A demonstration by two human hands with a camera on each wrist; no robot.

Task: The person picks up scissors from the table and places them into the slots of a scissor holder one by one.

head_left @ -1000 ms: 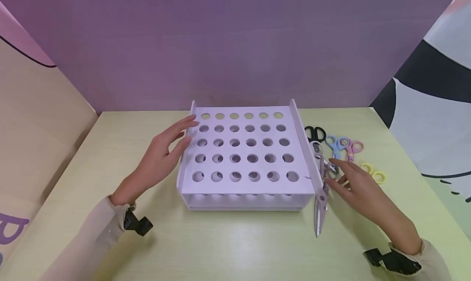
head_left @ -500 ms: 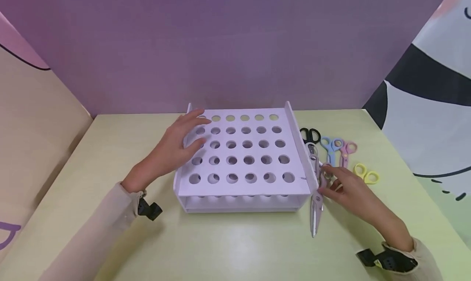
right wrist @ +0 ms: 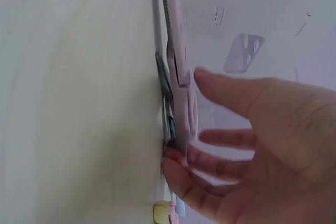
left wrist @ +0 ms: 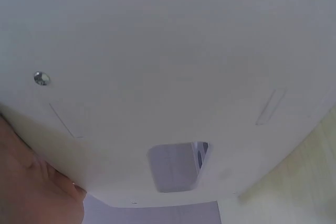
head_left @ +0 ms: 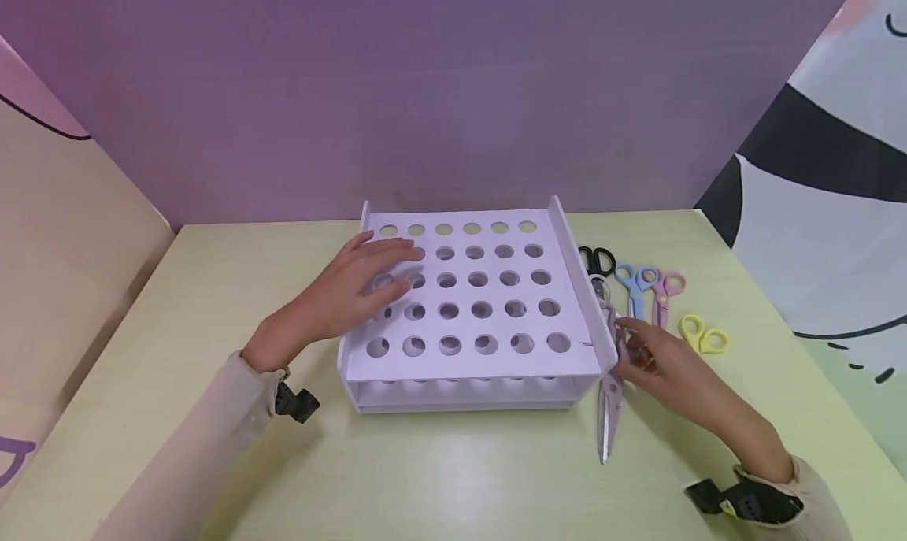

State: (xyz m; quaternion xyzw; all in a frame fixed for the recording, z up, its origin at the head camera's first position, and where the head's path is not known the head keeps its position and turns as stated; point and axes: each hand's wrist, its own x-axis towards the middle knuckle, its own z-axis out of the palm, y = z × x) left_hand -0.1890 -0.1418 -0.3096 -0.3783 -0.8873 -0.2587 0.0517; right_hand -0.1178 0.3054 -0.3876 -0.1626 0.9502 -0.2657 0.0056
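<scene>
Right now a white rack [head_left: 463, 294], its top board pierced by rows of round holes, stands upright in the middle of the table [head_left: 453, 478]; take it as the centre of the clock.

Over its nine o'clock edge reaches the left hand [head_left: 347, 289], fingers apart and holding nothing, tips towards two o'clock above the holes; whether they touch the board I cannot tell.

Just past three o'clock, the right hand [head_left: 662, 360] has its fingertips hooked round the handle of the long pinkish scissors [head_left: 612, 391], while the thumb is close against the near side; whether it presses I cannot tell. The scissors lie along the rack's right side, blades pointing to six o'clock.

Beyond that hand, near two to three o'clock, sit black scissors [head_left: 595, 266], blue scissors [head_left: 636, 286] and small pink scissors [head_left: 660, 297], with yellow scissors [head_left: 700, 339] just past three. A purple wall [head_left: 453, 100] rises at twelve.
</scene>
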